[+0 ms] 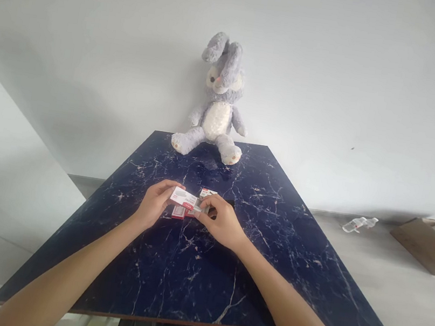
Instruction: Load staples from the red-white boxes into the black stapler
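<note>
Above the middle of the table, my left hand (156,201) grips one end of a small white and red cardboard box (183,197), which is slightly tilted. My right hand (222,219) is closed at the box's other end, thumb and fingertips on what looks like its end flap. Whether anything else is between those fingertips is hidden. Under and behind the held box lie more small boxes: a red and white box (178,212) on the near side and a white box with red print (208,192) beyond my right fingers. My hands partly cover these.
A dark blue marble-patterned table (193,268) lies in front of me. A grey plush rabbit (218,119) sits at its far edge against the wall. On the floor to the right are a clear plastic bottle (359,224) and a cardboard box (426,246). A white cabinet (5,164) stands left.
</note>
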